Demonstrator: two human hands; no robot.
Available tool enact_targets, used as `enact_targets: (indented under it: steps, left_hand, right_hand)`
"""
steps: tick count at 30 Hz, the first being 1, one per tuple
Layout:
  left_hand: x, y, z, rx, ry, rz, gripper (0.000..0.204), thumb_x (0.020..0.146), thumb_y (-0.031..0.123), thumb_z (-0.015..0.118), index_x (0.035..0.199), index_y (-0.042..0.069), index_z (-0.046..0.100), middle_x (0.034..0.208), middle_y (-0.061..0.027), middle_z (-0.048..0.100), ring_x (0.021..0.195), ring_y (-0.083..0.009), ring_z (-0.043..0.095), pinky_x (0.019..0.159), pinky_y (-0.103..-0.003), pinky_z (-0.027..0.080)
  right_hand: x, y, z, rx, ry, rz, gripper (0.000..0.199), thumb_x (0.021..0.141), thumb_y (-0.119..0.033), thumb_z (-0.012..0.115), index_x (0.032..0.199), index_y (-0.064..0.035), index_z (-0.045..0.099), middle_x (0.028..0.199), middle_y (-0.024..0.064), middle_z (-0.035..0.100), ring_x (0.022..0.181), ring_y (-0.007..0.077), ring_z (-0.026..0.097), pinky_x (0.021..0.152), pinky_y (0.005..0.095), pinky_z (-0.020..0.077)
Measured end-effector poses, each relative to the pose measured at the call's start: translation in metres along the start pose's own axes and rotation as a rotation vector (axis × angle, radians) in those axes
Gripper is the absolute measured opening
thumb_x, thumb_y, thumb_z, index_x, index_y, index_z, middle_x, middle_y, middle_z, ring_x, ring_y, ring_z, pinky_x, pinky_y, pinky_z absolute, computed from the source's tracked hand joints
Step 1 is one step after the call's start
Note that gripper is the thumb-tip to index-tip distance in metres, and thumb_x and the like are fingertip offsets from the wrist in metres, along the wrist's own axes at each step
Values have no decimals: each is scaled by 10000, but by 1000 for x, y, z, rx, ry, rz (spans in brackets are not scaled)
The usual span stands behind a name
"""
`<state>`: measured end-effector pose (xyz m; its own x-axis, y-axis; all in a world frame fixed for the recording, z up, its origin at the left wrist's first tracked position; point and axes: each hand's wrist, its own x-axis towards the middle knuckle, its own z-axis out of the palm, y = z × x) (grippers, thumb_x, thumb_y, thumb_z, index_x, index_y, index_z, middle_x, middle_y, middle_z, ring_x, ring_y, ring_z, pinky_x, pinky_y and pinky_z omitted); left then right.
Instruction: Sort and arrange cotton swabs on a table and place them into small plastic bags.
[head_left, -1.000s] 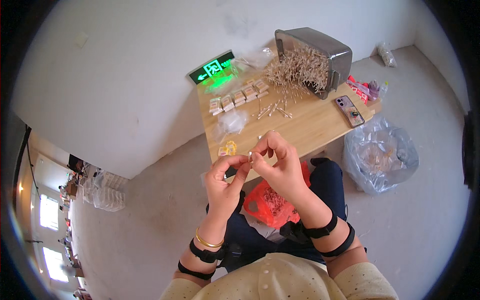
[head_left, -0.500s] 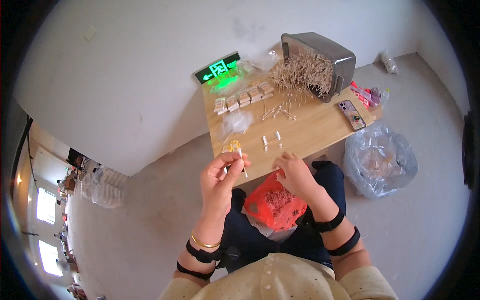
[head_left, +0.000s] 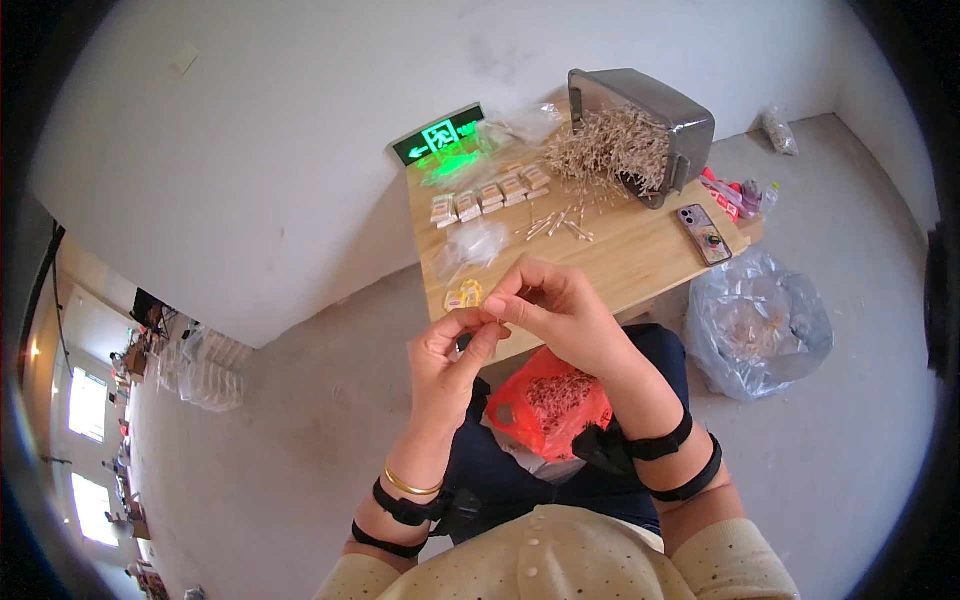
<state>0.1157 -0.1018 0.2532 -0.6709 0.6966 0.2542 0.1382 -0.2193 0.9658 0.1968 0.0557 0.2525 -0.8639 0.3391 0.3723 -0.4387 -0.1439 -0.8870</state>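
Note:
My left hand (head_left: 447,362) and my right hand (head_left: 560,318) meet at the fingertips above the table's near left corner. Thumb and fingers of my left hand are pinched on a cotton swab, which the fingers now hide. My right hand is pinched closed against the left fingertips; what it holds, if anything, is covered. Just beyond my left fingers are yellow printed labels (head_left: 465,295) on the table. Farther back lie loose cotton swabs (head_left: 562,222) and a row of small stacked packs (head_left: 490,196). A grey plastic bin (head_left: 665,100) lies on its side, with many swabs (head_left: 615,145) spilling out.
Clear plastic bags (head_left: 472,243) and a lit green exit sign (head_left: 438,135) are on the wooden table (head_left: 640,255). A phone (head_left: 705,234) lies near its right edge. A red bag (head_left: 550,400) of small pieces is between my legs; a large clear bag (head_left: 760,325) stands right.
My right hand has moved up and left to meet my left fingertips, covering the small group of swabs seen on the near table. The swab in my left fingers is now hidden.

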Motion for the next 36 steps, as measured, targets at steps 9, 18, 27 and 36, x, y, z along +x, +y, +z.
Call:
enact_targets:
  steps: [9, 18, 27, 36]
  left_hand:
    - [8, -6, -20, -377, -324, -240, 186, 1014, 129, 658, 1143, 5, 712, 977, -37, 696, 955, -134, 640, 913, -302, 493]
    - [17, -17, -15, 60, -160, -159, 153, 979, 151, 721, 1027, 14, 673, 924, -19, 682, 886, -103, 647, 838, -266, 519]
    - [37, -37, -18, 76, -151, -219, 181, 1032, 182, 650, 1003, 4, 662, 872, -23, 688, 780, -94, 655, 752, -247, 509]
    - [65, -69, -17, 119, -285, -494, 234, 1046, 237, 611, 1016, 15, 681, 784, -37, 698, 722, -115, 658, 703, -256, 463]
  right_hand:
    - [0, -3, -14, 316, -261, 91, 87, 999, -70, 680, 989, 16, 684, 899, 52, 698, 808, 126, 677, 770, 283, 552]
    - [-1, 19, -36, 24, -86, 120, 71, 998, -66, 679, 1015, 3, 679, 993, 44, 712, 987, 101, 660, 880, 272, 532]
    - [1, 27, -42, -371, 0, 19, 53, 960, -36, 705, 981, 13, 702, 914, 49, 709, 873, 126, 662, 793, 299, 538]
    - [0, 56, -72, -484, -9, 1, 83, 867, 34, 723, 944, 9, 700, 879, 110, 696, 820, 226, 683, 754, 324, 536]
